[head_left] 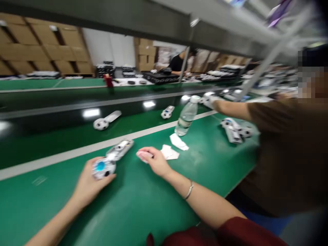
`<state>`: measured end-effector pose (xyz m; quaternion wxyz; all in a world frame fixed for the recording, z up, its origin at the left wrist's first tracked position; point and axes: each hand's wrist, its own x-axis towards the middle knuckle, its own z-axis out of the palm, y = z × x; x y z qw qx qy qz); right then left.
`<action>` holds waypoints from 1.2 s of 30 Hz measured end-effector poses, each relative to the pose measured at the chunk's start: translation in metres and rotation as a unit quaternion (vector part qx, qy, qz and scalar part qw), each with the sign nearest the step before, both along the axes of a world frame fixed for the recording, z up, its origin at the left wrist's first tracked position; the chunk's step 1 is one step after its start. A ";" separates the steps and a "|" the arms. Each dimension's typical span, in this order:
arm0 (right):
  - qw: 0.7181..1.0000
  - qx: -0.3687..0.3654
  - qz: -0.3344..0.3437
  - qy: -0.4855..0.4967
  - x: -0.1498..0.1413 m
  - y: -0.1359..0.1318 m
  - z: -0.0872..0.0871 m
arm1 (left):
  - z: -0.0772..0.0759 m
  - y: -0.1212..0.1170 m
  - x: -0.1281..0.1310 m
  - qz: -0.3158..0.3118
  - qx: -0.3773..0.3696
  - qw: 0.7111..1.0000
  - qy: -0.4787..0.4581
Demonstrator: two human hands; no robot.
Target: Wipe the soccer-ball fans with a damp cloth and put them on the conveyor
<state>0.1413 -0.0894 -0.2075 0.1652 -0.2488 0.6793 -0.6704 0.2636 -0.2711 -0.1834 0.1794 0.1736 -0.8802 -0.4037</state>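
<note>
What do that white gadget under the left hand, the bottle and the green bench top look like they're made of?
The white gadget under the left hand looks like glossy moulded plastic with a blue round part. The water bottle seems to be clear thin plastic with a white cap. The green bench top looks like a smooth mat, perhaps rubber or vinyl, with a dull sheen.

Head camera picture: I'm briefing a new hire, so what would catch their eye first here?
The left hand grips a white gadget with a blue disc on the green table; the right hand rests beside it, near white paper scraps. A clear water bottle stands beyond, and a co-worker's arm reaches in from the right.
</note>
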 end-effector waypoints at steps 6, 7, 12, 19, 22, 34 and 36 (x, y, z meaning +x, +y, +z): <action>0.995 0.012 0.037 0.090 0.012 0.002 0.005 | -0.028 0.036 0.012 -0.072 0.059 0.995 -0.018; 0.992 0.011 0.047 0.117 0.017 0.001 0.007 | -0.029 0.038 0.010 -0.074 0.053 0.996 -0.011; 0.941 0.009 0.145 0.305 0.038 -0.006 0.014 | -0.035 0.038 0.010 -0.076 0.013 0.997 0.003; 0.902 0.064 0.099 0.415 0.032 -0.010 0.009 | -0.038 0.040 0.010 -0.084 -0.024 0.996 0.009; 0.898 0.076 0.091 0.424 0.033 -0.010 0.011 | -0.037 0.039 0.010 -0.085 -0.023 0.996 0.008; 0.973 0.017 0.027 0.229 0.024 -0.007 0.018 | -0.030 0.040 0.009 -0.073 0.025 0.997 -0.015; 0.978 0.000 0.020 0.206 0.023 -0.004 0.022 | -0.029 0.039 0.008 -0.070 0.027 0.997 -0.019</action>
